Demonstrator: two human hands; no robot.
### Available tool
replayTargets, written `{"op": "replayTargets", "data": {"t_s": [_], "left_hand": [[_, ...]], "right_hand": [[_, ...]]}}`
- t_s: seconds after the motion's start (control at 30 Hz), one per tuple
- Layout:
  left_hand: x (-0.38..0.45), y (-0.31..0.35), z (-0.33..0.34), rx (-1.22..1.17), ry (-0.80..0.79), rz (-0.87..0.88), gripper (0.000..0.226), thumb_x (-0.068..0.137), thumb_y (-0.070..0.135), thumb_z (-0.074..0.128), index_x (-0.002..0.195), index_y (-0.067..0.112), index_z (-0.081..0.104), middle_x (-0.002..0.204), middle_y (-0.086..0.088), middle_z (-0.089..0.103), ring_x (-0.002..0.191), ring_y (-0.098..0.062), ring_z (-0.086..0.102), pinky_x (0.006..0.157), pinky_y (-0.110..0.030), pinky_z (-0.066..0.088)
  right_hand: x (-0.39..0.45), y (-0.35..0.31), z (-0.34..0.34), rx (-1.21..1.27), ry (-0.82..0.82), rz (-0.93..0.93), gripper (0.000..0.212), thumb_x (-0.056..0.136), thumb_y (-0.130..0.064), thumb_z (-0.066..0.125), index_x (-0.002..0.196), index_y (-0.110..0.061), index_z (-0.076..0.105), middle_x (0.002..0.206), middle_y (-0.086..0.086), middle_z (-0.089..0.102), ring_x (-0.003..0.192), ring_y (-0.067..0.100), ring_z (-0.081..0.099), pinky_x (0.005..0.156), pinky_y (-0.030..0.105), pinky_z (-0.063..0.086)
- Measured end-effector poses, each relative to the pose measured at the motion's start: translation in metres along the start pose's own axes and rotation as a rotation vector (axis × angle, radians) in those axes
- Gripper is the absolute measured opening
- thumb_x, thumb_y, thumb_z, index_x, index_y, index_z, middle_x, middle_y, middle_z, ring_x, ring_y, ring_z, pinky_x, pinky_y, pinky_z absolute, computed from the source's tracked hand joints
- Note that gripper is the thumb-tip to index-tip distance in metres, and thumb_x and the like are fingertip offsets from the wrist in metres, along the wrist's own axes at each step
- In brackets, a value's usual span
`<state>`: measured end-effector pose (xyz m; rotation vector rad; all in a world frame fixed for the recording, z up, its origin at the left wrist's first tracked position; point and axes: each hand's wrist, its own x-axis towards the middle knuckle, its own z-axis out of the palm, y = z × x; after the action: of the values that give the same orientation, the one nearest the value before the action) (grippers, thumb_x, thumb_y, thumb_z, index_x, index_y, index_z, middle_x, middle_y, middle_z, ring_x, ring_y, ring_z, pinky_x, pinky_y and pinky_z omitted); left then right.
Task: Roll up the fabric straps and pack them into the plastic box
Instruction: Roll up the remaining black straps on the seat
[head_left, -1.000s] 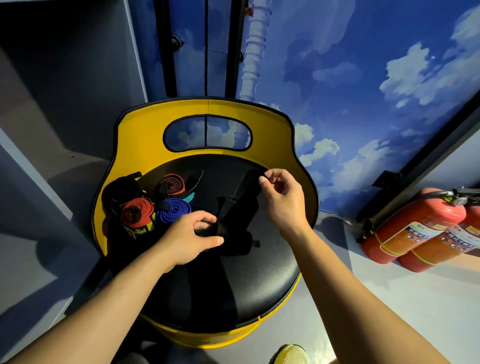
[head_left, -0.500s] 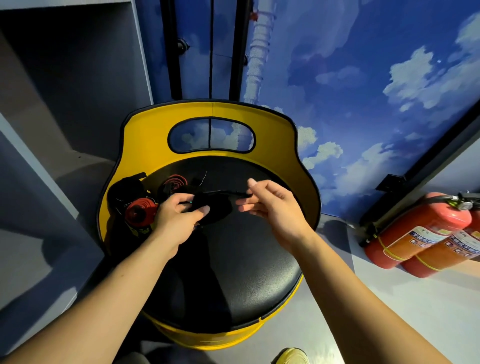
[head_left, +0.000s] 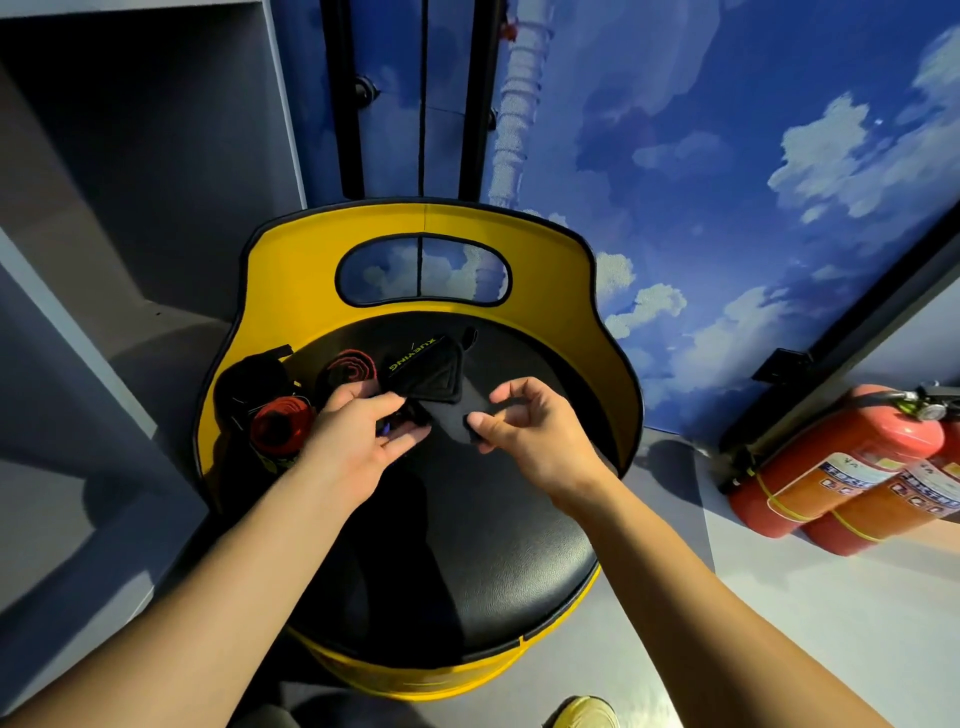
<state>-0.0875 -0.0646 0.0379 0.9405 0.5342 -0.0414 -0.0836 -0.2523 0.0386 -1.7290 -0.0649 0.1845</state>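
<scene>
Mid-roll at frame centre on the black round chair seat (head_left: 467, 545): left hand (head_left: 358, 441) and right hand (head_left: 530, 436) both pinching the black fabric strap with yellow lettering (head_left: 426, 374), next needing tighter winding, plastic box unseen.

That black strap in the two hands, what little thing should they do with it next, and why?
Probably start curling it from the end at the right hand. The black strap lies flat and unrolled between that hand and the left hand, while the red rolls beside it on the chair seat are already wound tight. No plastic box shows, so packing likely comes later.
</scene>
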Motion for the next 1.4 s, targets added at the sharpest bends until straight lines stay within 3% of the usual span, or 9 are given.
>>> {"op": "replayTargets", "data": {"t_s": [0.13,0.37,0.57,0.8,0.93,1.03,1.23,1.33,1.4], "left_hand": [[-0.013,0.003,0.003,-0.121,-0.060,-0.149,0.019,0.099,-0.002,0.050,0.105,0.012,0.061,0.110,-0.019,0.065,0.100,-0.034,0.065,0.085,-0.049,0.056],[-0.018,0.004,-0.001,-0.119,-0.127,-0.325,0.018,0.097,0.005,0.054,0.107,-0.008,0.061,0.088,-0.024,0.073,0.089,-0.035,0.068,0.071,-0.046,0.063],[-0.018,0.005,-0.001,-0.087,-0.164,-0.327,0.018,0.099,0.006,0.051,0.102,-0.007,0.063,0.089,-0.025,0.073,0.091,-0.035,0.068,0.074,-0.048,0.061],[-0.014,0.001,-0.001,0.080,-0.210,-0.099,0.025,0.097,-0.004,0.051,0.118,0.009,0.055,0.115,-0.021,0.067,0.097,-0.039,0.069,0.073,-0.045,0.063],[-0.016,0.002,-0.001,0.266,-0.257,0.078,0.025,0.092,-0.010,0.057,0.102,0.013,0.059,0.105,-0.012,0.071,0.098,-0.036,0.070,0.080,-0.048,0.060],[-0.016,0.000,-0.005,0.477,-0.331,0.206,0.034,0.086,-0.012,0.066,0.105,0.017,0.063,0.105,-0.006,0.074,0.107,-0.029,0.068,0.087,-0.045,0.058],[-0.014,0.005,-0.012,0.651,-0.348,0.222,0.084,0.066,0.001,0.082,0.130,0.045,0.052,0.127,0.002,0.067,0.119,-0.013,0.062,0.107,-0.044,0.047],[-0.021,0.009,-0.009,0.512,-0.450,0.129,0.073,0.079,-0.010,0.067,0.140,0.028,0.053,0.135,0.000,0.063,0.121,-0.015,0.061,0.108,-0.048,0.046],[-0.026,0.012,-0.007,0.378,-0.504,0.039,0.054,0.074,0.002,0.066,0.123,0.025,0.067,0.125,-0.001,0.070,0.115,-0.022,0.066,0.101,-0.053,0.049]], "right_hand": [[0.002,0.003,0.001,-0.135,0.060,-0.047,0.029,0.086,-0.018,0.079,0.104,-0.011,0.057,0.070,0.007,0.071,0.055,0.001,0.062,0.056,0.009,0.038],[0.004,0.008,0.005,-0.065,0.112,-0.158,0.020,0.085,-0.018,0.080,0.090,-0.015,0.060,0.068,0.001,0.070,0.067,0.012,0.070,0.074,0.027,0.052],[0.002,0.005,0.003,-0.153,0.214,-0.136,0.027,0.080,-0.038,0.084,0.072,-0.017,0.069,0.062,-0.008,0.065,0.058,0.005,0.054,0.060,0.025,0.045],[-0.001,-0.010,0.002,0.303,-0.059,0.280,0.016,0.091,-0.008,0.060,0.081,-0.014,0.071,0.087,0.008,0.075,0.084,0.015,0.069,0.080,0.027,0.050],[0.003,-0.016,-0.008,0.532,-0.169,0.435,0.029,0.072,-0.036,0.060,0.091,-0.014,0.065,0.093,0.008,0.069,0.089,0.022,0.069,0.087,0.033,0.048],[0.002,-0.013,-0.007,0.434,-0.241,0.394,0.054,0.076,-0.057,0.071,0.119,-0.024,0.068,0.114,0.001,0.073,0.100,0.016,0.068,0.090,0.034,0.048],[0.000,-0.006,-0.006,0.418,-0.256,0.173,0.045,0.082,-0.025,0.077,0.122,-0.007,0.069,0.125,0.018,0.068,0.114,0.028,0.066,0.101,0.041,0.051],[0.001,-0.005,-0.005,0.449,-0.232,0.113,0.043,0.084,-0.021,0.076,0.122,-0.004,0.068,0.123,0.022,0.068,0.111,0.030,0.066,0.097,0.040,0.052],[0.001,-0.004,-0.004,0.443,-0.206,0.097,0.043,0.083,-0.022,0.076,0.121,-0.005,0.069,0.122,0.021,0.069,0.111,0.029,0.067,0.095,0.038,0.052]]}}
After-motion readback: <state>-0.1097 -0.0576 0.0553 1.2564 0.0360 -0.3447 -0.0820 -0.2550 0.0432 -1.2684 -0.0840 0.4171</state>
